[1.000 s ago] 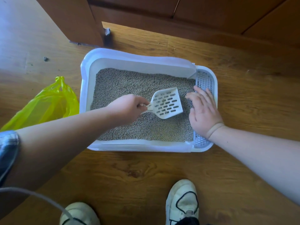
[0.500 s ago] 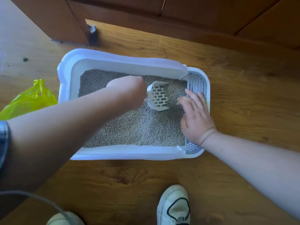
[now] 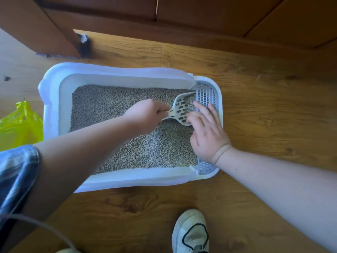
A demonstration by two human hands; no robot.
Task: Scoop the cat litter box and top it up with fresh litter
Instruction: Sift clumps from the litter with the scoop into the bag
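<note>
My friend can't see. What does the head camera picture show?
A person's left hand grips a slotted cream plastic scoop tilted into grey pellet litter in a white plastic litter box. The open right hand rests at the box's grated end.

Your wooden floor (image 3: 273, 115) carries the white litter box (image 3: 49, 92) in the middle, a yellow bag (image 3: 20, 125) just beside its left end, and your shoe (image 3: 191, 232) in front.

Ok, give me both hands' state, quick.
Left hand: closed, gripping the scoop handle.
Right hand: open, flat at the litter box grated end.
</note>
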